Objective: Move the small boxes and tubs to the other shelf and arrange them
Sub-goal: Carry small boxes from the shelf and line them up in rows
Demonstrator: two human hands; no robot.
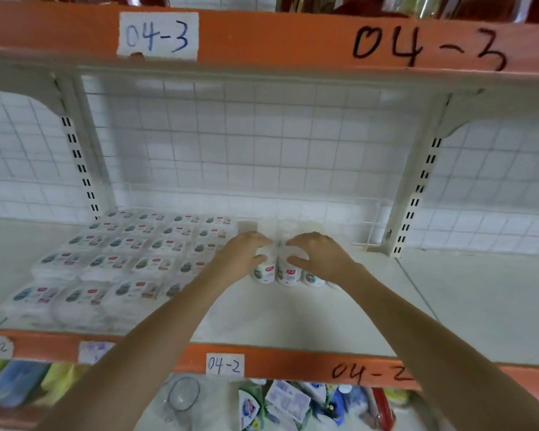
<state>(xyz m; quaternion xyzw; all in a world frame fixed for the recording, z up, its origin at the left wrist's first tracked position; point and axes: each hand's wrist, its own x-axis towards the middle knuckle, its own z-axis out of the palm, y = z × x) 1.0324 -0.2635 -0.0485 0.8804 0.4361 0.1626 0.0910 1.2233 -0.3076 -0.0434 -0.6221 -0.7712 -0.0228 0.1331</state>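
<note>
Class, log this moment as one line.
left hand: grips tub | right hand: grips tub | shelf: boxes arranged left

White shelf point(293, 318), packs in rows point(122, 259), upright tubs point(280, 272)

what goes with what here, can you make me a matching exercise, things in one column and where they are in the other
Things:
1. flat packs
2. tubs
3. paper label 04-3
4. left hand

Places:
A. on the orange rail above the shelf
B. standing upright between the two hands, right of the packs
C. laid in rows on the left part of the shelf
D. on the left side of the tub cluster

Pairs: 1-C, 2-B, 3-A, 4-D. The right hand grips the cluster from the other side.
</note>
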